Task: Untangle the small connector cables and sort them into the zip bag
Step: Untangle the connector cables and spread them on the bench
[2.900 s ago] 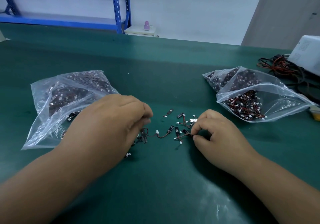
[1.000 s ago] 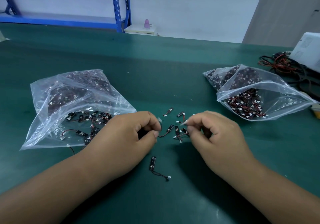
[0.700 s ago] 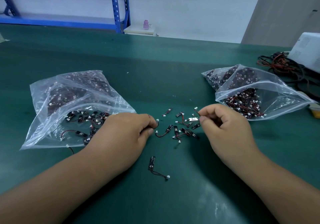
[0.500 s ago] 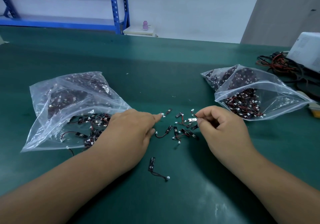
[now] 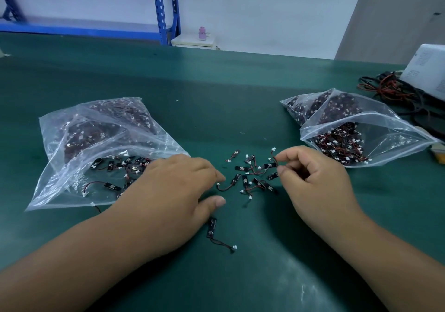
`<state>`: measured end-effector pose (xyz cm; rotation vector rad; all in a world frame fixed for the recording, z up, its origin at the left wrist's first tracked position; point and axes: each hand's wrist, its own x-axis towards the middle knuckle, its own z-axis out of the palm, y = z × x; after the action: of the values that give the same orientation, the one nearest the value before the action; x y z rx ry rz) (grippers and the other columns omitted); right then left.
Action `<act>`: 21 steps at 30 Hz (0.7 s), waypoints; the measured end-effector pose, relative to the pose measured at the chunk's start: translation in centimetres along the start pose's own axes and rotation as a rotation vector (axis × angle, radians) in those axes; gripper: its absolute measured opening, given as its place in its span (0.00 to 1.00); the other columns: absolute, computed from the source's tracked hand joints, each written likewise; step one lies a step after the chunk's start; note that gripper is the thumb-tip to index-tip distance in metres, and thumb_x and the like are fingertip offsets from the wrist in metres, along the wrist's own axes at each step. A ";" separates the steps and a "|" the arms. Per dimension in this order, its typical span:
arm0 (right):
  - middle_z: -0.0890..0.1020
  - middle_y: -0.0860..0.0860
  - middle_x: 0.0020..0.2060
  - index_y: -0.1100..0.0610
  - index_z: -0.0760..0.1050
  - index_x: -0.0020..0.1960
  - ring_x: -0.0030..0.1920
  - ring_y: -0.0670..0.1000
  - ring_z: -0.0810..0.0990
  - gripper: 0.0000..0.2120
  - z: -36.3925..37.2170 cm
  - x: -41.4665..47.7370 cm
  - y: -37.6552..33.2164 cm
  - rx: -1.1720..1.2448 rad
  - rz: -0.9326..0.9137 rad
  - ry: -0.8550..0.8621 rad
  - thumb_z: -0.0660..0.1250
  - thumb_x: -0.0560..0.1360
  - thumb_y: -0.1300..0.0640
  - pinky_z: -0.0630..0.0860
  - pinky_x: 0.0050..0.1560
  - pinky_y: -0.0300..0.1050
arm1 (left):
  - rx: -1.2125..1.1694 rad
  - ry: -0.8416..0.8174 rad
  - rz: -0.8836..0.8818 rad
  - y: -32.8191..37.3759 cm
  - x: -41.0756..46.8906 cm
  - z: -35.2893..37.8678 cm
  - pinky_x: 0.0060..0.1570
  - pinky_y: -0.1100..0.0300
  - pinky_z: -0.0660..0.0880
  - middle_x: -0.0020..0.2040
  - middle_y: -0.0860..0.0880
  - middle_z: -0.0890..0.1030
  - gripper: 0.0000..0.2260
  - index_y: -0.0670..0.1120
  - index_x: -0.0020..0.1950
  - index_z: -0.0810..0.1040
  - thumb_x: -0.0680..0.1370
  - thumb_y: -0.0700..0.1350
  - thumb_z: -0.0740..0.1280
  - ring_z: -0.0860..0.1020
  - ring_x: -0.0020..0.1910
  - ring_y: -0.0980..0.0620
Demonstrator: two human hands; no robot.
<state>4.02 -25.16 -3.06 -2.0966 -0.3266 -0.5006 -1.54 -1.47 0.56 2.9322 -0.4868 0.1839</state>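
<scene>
A small pile of black connector cables with red wires and white plugs lies on the green table between my hands. My right hand pinches one thin cable at the pile's right edge, its white plug sticking up. My left hand lies flat on the table with fingers stretched out, fingertips close to a single curved cable. One separate cable lies nearer to me. An open zip bag with several cables sits at the left.
A second zip bag full of tangled cables lies at the right. Beyond it are a heap of black and red wires and a white box. A blue shelf frame stands behind the table.
My left hand has let go, opened and slid toward the pile's left side. My right hand has lifted one cable up out of the pile. One cable now lies apart near me.
</scene>
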 end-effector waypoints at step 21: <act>0.79 0.44 0.37 0.48 0.79 0.46 0.41 0.48 0.77 0.06 0.8 -3.6 -5.2 -0.313 -0.498 -0.528 0.66 0.75 0.47 0.76 0.44 0.51 | 0.014 -0.090 0.065 -0.2 -1.3 -1.5 0.54 0.60 0.64 0.40 0.61 0.71 0.11 0.58 0.42 0.68 0.64 0.59 0.54 0.69 0.46 0.62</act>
<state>-1.14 -21.81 -1.37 -2.4365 -1.1578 -0.2803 -2.84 -0.65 1.81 2.9507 -0.5962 0.0631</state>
